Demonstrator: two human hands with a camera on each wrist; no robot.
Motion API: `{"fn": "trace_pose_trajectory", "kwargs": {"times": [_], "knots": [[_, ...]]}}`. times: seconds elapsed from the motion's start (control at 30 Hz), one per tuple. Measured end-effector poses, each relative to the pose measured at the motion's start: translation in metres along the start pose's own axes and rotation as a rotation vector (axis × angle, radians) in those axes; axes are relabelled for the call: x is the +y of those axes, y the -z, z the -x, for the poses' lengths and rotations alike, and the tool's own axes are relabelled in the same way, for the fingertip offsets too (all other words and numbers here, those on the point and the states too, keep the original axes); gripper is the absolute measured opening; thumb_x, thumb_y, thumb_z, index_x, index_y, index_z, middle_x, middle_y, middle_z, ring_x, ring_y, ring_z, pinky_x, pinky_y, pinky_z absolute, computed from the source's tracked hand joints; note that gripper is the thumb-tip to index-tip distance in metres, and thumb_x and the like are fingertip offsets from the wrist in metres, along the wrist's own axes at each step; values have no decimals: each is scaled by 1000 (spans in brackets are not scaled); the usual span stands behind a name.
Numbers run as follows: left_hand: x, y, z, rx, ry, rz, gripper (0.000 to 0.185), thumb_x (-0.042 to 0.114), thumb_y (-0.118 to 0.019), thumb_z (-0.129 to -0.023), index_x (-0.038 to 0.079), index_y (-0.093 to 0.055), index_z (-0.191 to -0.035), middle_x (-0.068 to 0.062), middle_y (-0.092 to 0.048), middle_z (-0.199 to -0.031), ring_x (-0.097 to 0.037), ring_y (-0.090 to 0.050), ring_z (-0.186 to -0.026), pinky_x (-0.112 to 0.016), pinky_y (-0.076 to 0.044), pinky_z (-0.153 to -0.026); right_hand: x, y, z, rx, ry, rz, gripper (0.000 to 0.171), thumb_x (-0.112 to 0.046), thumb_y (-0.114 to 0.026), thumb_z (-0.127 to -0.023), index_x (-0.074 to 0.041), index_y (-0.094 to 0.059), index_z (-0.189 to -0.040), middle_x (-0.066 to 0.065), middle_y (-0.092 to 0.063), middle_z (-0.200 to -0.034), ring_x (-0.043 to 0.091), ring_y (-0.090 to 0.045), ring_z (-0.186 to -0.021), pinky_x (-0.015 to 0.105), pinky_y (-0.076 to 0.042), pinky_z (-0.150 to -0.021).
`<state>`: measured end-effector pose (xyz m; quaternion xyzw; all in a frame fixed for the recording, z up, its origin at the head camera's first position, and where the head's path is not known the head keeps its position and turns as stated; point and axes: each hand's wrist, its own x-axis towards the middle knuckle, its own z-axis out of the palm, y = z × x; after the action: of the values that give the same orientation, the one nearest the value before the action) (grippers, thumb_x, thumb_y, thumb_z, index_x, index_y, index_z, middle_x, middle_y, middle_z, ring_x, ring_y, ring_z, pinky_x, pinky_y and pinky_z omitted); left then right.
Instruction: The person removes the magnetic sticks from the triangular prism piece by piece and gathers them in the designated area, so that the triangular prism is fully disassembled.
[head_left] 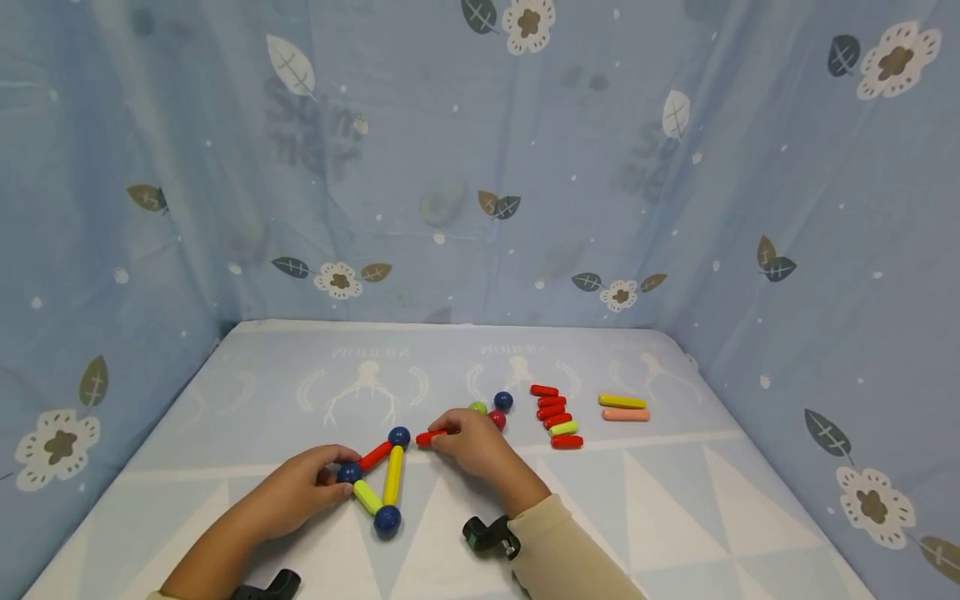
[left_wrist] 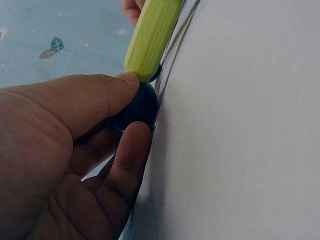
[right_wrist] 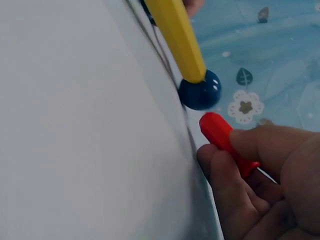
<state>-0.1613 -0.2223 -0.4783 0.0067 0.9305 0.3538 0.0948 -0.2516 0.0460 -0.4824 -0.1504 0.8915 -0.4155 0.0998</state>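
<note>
Beige sleeve [head_left: 573,550], R hand [head_left: 474,442] pinching red rod [head_left: 427,437], axis horiz., tip L, L hand [head_left: 311,485] pinching blue ball [head_left: 349,472]

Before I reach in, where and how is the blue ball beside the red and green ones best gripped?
Probably pinch the blue ball around its widest part, coming from above and the right: it's round, without a handle, while the green ball and red ball crowd its left and near sides.

Blue floral fabric [head_left: 420,150] walls in a pale patterned table [head_left: 660,508].
</note>
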Motion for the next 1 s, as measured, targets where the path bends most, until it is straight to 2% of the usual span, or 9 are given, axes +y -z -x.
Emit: {"fn": "trace_pose_trajectory", "kwargs": {"times": [0.2, 0.3, 0.53, 0.6, 0.7, 0.77, 0.83, 1.0], "knots": [[0, 0, 0, -1, -2, -6, 40, 35, -77, -79, 34, -61, -116, 3, -56, -89, -16, -50, -78, -31, -42, -68, 7, 22, 6, -55, -13, -81, 10, -37, -71, -85, -39, -68, -94, -13, -64, -97, 16, -57, -90, 32, -48, -73], [0, 1, -1, 3, -4, -5, 40, 35, -77, -79, 33, -61, -116, 3, -56, -89, -16, -50, -78, -31, -42, -68, 10, 37, 7, -50, -14, -120, 13, -39, -71, -85, -38, -68, -97, -11, -66, -97, 17, -58, -90, 33, -49, -74], [-1, -1, -1, -5, 8, 6, 40, 35, -77, -79, 33, -61, -116, 2, -55, -86, -15, -50, -76, -30, -41, -64, 26, 78, 2, 28, -46, -284, 22, -34, -71, -86, -30, -68, -108, -2, -68, -103, 21, -63, -93, 41, -48, -84], [0, -1, -1, -4, 10, 4, 39, 35, -77, -79, 33, -61, -115, 2, -55, -85, -15, -50, -76, -30, -41, -63, 34, 90, -2, 58, -72, -346, 26, -31, -71, -87, -25, -67, -112, 1, -67, -107, 22, -64, -97, 40, -49, -88], [1, -1, 0, 3, 8, 0, 39, 35, -77, -79, 32, -61, -115, 2, -55, -85, -16, -49, -76, -30, -41, -63, 46, 106, -12, 126, -118, -382, 29, -29, -72, -87, -22, -66, -114, 1, -66, -111, 20, -65, -101, 36, -51, -90], [1, -1, 0, 3, 12, -4, 39, 35, -77, -79, 32, -62, -115, 2, -55, -85, -16, -49, -76, -31, -40, -64, 55, 117, -17, 165, -162, -389, 30, -30, -73, -86, -22, -65, -114, 1, -65, -112, 20, -65, -102, 34, -52, -88], [1, -1, 1, 2, 19, -7, 40, 36, -77, -78, 32, -62, -115, 1, -55, -85, -16, -49, -76, -31, -40, -64, 63, 126, -22, 197, -213, -349, 31, -35, -72, -86, -25, -64, -114, 1, -66, -111, 21, -66, -97, 34, -54, -81], [1, 0, -1, -2, 26, 4, 41, 37, -77, -78, 33, -61, -115, 0, -55, -84, -16, -49, -75, -32, -40, -64, 76, 145, -26, 245, -311, -312, 38, -40, -66, -89, -31, -61, -125, 3, -65, -111, 30, -64, -87, 37, -55, -66]]}}
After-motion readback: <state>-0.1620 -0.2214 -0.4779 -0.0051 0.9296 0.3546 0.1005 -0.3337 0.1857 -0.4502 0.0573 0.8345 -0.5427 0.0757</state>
